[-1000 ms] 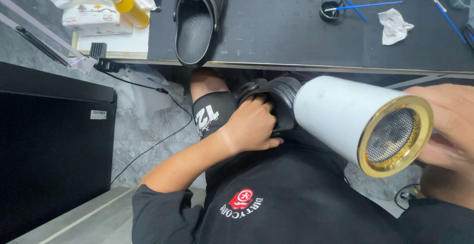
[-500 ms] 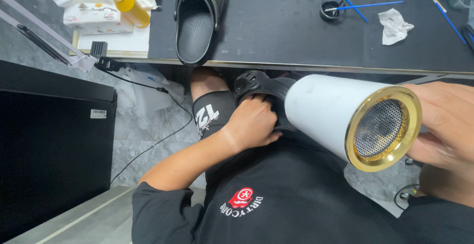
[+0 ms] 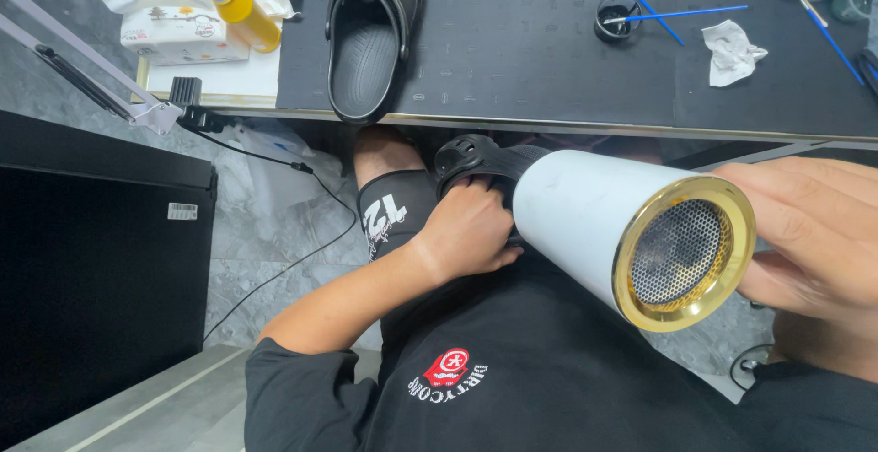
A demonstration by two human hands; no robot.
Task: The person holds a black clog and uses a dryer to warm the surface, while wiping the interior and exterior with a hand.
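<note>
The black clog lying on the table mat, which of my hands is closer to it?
Left. Your left hand is below the table edge, gripping a second black shoe almost straight beneath the black clog. Your right hand holds the white dryer far off to the right.

The dryer is showing a smooth white matt plastic barrel, ending in a glossy gold metal ring around fine steel mesh. The clog under the left hand is looking like matt black foam rubber, as is the clog on the desk. The desk is wearing a dull black mat, with crumpled tissue paper lying on it.
</note>
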